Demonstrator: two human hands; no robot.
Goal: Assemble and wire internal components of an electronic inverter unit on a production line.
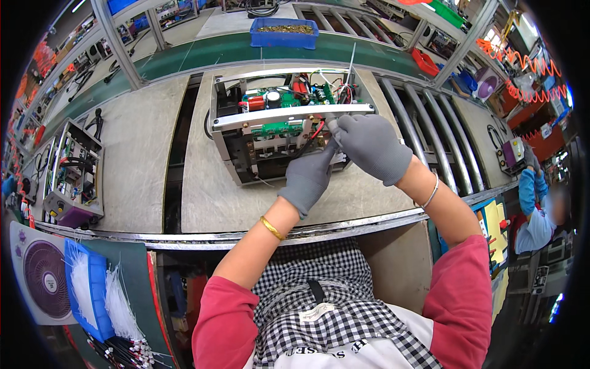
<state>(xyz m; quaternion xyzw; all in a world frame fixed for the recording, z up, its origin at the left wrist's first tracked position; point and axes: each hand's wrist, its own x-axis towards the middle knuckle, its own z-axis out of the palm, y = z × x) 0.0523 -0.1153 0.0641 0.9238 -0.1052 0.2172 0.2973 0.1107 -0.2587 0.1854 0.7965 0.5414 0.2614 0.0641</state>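
An open electronics chassis [295,114] with a metal frame stands on the board in front of me, its green circuit boards and wires exposed. At its near right corner, below the top rail, my right hand [373,147] in a grey glove has its fingers closed together. What they pinch is hidden. My left hand [310,175], gloved alike, reaches up from below with its fingertips bent in at the same spot, meeting the right fingers. A short red wire [318,130] shows just left of the fingertips. A thin pale strip [352,64] sticks up behind the rail.
Another open chassis [75,169] stands at the left. Steel rollers [430,135] lie to the right. A blue bin [284,38] of small brass-coloured parts sits at the back. White cable ties [83,283] fill a blue holder by a fan [47,280]. A co-worker [536,209] handles a unit at far right.
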